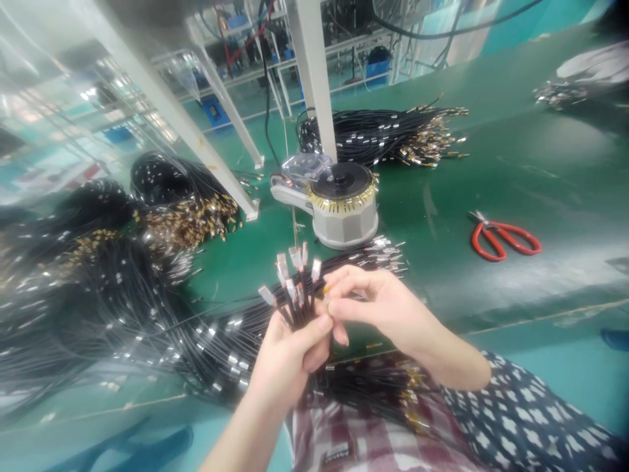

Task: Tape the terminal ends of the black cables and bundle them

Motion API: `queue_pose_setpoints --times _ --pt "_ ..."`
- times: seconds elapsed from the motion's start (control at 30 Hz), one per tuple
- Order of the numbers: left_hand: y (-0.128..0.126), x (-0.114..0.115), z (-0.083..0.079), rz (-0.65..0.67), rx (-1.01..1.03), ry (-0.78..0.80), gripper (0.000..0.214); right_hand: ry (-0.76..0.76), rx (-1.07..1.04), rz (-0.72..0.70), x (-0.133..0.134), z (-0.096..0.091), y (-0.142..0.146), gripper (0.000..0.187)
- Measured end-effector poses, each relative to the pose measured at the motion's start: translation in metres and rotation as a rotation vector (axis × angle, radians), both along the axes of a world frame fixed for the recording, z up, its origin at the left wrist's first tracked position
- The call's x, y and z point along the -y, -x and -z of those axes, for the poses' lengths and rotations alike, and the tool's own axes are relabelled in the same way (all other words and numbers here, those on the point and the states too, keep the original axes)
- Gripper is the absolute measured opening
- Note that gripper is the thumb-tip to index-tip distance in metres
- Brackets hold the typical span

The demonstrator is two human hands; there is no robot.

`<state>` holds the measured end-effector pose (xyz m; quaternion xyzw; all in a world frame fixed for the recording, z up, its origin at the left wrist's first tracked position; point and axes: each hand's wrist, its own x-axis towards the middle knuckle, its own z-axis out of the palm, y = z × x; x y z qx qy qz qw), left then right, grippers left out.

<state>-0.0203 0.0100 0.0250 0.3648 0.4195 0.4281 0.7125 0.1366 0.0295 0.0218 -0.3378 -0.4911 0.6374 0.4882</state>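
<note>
My left hand point(299, 344) is closed around a bunch of black cables point(297, 314), whose pale, silvery ends fan upward above the fingers. Pressed close beside it, my right hand point(376, 298) pinches with thumb and fingers at the bunch's right side. A small bit of yellow tape point(326, 288) shows at those fingertips; the cable it touches is mostly hidden by the fingers. Just beyond the hands stands a round white dispenser point(344, 226) with a black top and short yellow strips around its rim. More black cables with silvery tips point(388, 252) lie between it and my hands.
Red-handled cutters point(506, 239) lie on the green table point(442, 196) to the right. Bundles of black cable point(373, 134) sit behind the dispenser, and large heaps point(147, 314) cover the left. White metal posts point(314, 78) rise from the table. Another cable bundle point(363, 387) rests over my lap.
</note>
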Motion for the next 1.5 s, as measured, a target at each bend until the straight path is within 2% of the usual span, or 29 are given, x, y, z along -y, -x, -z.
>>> queue_pose_setpoints --times 0.17,0.33,0.47,0.53,0.6,0.67,0.73,0.83,0.9,1.0,1.1,1.2,1.33,1.5 --pt "0.001 -0.004 0.001 0.046 0.040 0.036 0.018 0.055 -0.054 -0.052 -0.005 0.008 -0.004 0.018" --pt "-0.004 -0.003 0.002 0.015 0.022 0.035 0.026 -0.042 0.032 0.163 -0.009 0.007 -0.014 0.015" --pt "-0.011 -0.001 0.004 0.002 -0.021 0.000 0.022 -0.122 0.162 0.230 -0.009 0.002 -0.011 0.009" --pt "-0.012 0.000 0.004 -0.055 -0.035 -0.015 0.020 -0.132 0.199 0.250 -0.009 0.001 -0.011 0.013" --pt "-0.011 0.001 0.002 -0.192 -0.042 -0.048 0.017 -0.151 0.228 0.231 -0.009 -0.001 -0.016 0.015" --pt "-0.008 0.002 -0.002 -0.342 -0.033 -0.104 0.013 -0.181 0.288 0.172 -0.008 -0.004 -0.025 0.014" --pt "-0.006 0.004 -0.006 -0.402 -0.010 -0.144 0.012 -0.219 0.389 0.093 -0.006 -0.008 -0.035 0.013" --pt "-0.008 0.007 -0.009 -0.302 -0.039 -0.083 0.015 -0.275 0.510 0.018 -0.001 -0.013 -0.038 0.011" --pt "-0.011 0.008 -0.007 -0.198 -0.087 -0.006 0.023 -0.289 0.525 0.029 0.003 -0.012 -0.033 0.010" --pt "-0.013 0.008 -0.001 -0.108 -0.088 0.019 0.023 -0.280 0.489 0.098 0.006 -0.007 -0.023 0.008" --pt "-0.011 0.006 0.002 -0.142 -0.083 -0.026 0.021 -0.209 0.390 0.198 0.008 -0.001 -0.018 0.006" --pt "-0.010 0.006 0.003 -0.166 -0.092 -0.039 0.024 -0.073 0.163 0.311 0.010 0.004 -0.018 0.012" --pt "-0.011 0.007 0.002 -0.172 -0.083 -0.051 0.029 0.091 -0.067 0.266 0.013 0.011 -0.013 0.024" --pt "-0.013 0.008 0.000 -0.178 -0.077 -0.057 0.030 0.160 -0.148 0.241 0.015 0.014 -0.002 0.029"
